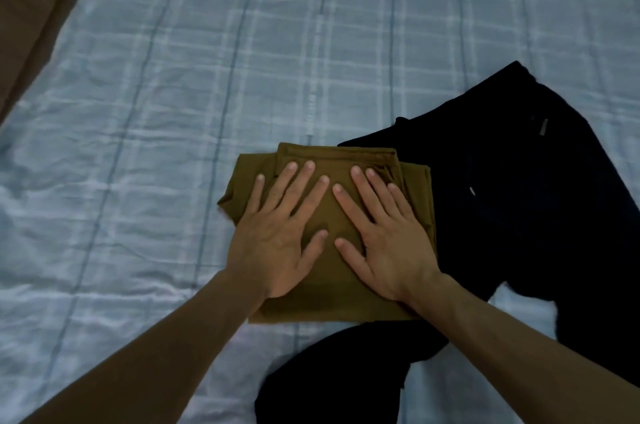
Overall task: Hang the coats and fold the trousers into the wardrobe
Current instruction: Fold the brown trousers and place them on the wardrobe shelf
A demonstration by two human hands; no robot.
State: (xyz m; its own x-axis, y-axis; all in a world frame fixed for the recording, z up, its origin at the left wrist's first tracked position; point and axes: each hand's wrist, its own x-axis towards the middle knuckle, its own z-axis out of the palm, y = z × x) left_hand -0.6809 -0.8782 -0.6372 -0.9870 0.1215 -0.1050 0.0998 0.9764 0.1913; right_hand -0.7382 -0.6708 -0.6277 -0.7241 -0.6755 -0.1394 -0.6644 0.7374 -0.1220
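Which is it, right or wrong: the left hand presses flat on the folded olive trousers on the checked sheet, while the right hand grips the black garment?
Wrong on the right hand: in the head view it too lies flat on the folded olive trousers, beside the left hand, not gripping the black garment. The rest stands.

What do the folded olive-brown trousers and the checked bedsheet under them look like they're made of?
The folded olive-brown trousers look like a soft, matte woven fabric, perhaps cotton: they lie in flat layers with a stitched edge showing. The checked bedsheet seems to be thin, matte, cotton-like cloth, judging by its many fine creases. The exact fibres cannot be told from here.
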